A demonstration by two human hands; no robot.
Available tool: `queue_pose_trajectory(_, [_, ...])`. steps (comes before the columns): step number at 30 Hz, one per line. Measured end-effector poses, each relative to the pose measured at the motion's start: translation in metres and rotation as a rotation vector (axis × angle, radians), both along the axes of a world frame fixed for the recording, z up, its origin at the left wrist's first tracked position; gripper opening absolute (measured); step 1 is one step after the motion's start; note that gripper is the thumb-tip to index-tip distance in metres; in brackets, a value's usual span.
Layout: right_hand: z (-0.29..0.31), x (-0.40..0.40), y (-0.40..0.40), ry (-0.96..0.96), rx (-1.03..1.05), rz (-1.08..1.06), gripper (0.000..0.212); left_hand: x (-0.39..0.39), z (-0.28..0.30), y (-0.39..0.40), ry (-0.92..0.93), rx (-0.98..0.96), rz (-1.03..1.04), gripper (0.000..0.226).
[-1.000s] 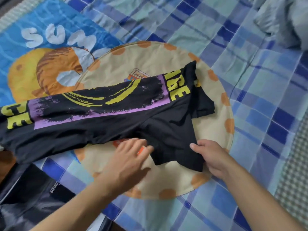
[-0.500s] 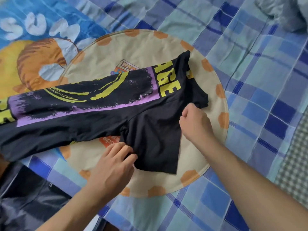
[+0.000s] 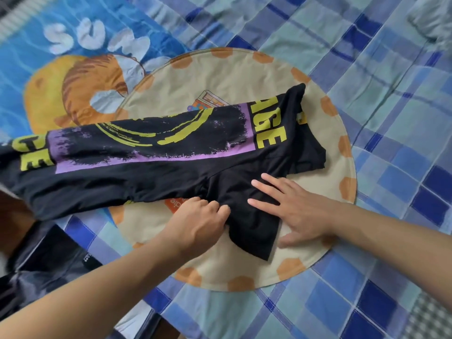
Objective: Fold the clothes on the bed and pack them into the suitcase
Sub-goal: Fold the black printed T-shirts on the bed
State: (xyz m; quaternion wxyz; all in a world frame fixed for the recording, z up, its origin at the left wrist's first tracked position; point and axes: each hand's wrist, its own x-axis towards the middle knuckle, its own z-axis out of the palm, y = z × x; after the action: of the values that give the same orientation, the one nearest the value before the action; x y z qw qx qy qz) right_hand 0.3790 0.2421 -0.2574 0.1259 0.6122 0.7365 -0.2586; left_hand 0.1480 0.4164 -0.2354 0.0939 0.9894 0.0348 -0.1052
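Observation:
A black T-shirt (image 3: pixel 151 172) with a purple band and yellow lettering lies folded lengthwise across the bed, running from the left edge to the round mat. Its sleeve (image 3: pixel 252 228) sticks out toward me. My left hand (image 3: pixel 198 221) has its fingers curled into the cloth where the sleeve meets the body. Flat on the sleeve lies my right hand (image 3: pixel 293 211), fingers straight and spread, pressing the cloth down.
A round beige mat (image 3: pixel 232 77) with orange dots lies under the shirt on the blue checked bedsheet (image 3: pixel 379 69). A blue cartoon blanket (image 3: pixel 73 57) is at the back left. Dark fabric (image 3: pixel 49 265) sits at the lower left edge. Grey cloth (image 3: pixel 433 18) lies top right.
My right hand left the sleeve's edge and came down flat on the sleeve. My left hand has curled its fingers into the cloth at the sleeve's base.

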Motion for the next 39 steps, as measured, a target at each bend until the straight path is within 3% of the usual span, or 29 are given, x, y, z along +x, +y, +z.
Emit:
queue_pose_trajectory(4, [-0.009, -0.025, -0.007, -0.06, 0.07, -0.063, 0.112, -0.014, 0.004, 0.01, 0.032, -0.14, 0.234, 0.015])
queue_pose_trajectory(7, [-0.019, -0.06, -0.004, -0.074, 0.13, -0.26, 0.095, -0.033, -0.004, 0.008, 0.068, -0.222, 0.359, 0.008])
queue_pose_trajectory(11, [-0.027, -0.072, -0.007, 0.059, 0.388, -0.468, 0.063, -0.045, -0.012, -0.002, 0.002, -0.168, 0.292, 0.032])
queue_pose_trajectory(14, [-0.019, -0.055, -0.012, 0.23, 0.551, -0.529, 0.047, -0.048, -0.014, -0.004, -0.062, -0.089, 0.158, 0.029])
queue_pose_trajectory(16, [-0.006, -0.043, -0.011, 0.305, 0.59, -0.539, 0.035, -0.046, -0.008, -0.003, -0.014, -0.133, 0.168, 0.024])
queue_pose_trajectory(20, [0.038, -0.011, 0.025, 0.464, 0.47, -0.711, 0.025, -0.01, 0.036, 0.028, -0.05, -0.49, 0.539, 0.017])
queue_pose_trajectory(23, [0.059, 0.023, 0.088, 0.574, 0.396, -1.023, 0.016, 0.038, 0.059, 0.078, -0.221, -1.018, 1.078, 0.017])
queue_pose_trajectory(24, [0.061, 0.033, 0.108, 0.619, 0.354, -1.122, 0.017, 0.051, 0.058, 0.092, -0.247, -1.203, 1.229, 0.023])
queue_pose_trajectory(26, [0.052, 0.045, 0.13, 0.671, 0.254, -1.315, 0.032, 0.064, 0.047, 0.101, -0.209, -1.381, 1.404, 0.038])
queue_pose_trajectory(28, [0.039, 0.046, 0.128, 0.632, 0.171, -1.444, 0.039, 0.065, 0.026, 0.096, -0.141, -1.417, 1.512, 0.054])
queue_pose_trajectory(31, [0.022, 0.043, 0.114, 0.51, 0.169, -1.465, 0.023, 0.049, 0.0, 0.083, -0.05, -1.286, 1.643, 0.073])
queue_pose_trajectory(35, [0.018, 0.045, 0.096, 0.268, 0.176, -1.405, 0.004, 0.034, -0.013, 0.073, -0.058, -1.038, 1.655, 0.034])
queue_pose_trajectory(39, [0.017, 0.041, 0.078, 0.141, 0.127, -1.368, 0.007, 0.029, -0.006, 0.068, -0.016, -1.061, 1.637, 0.02])
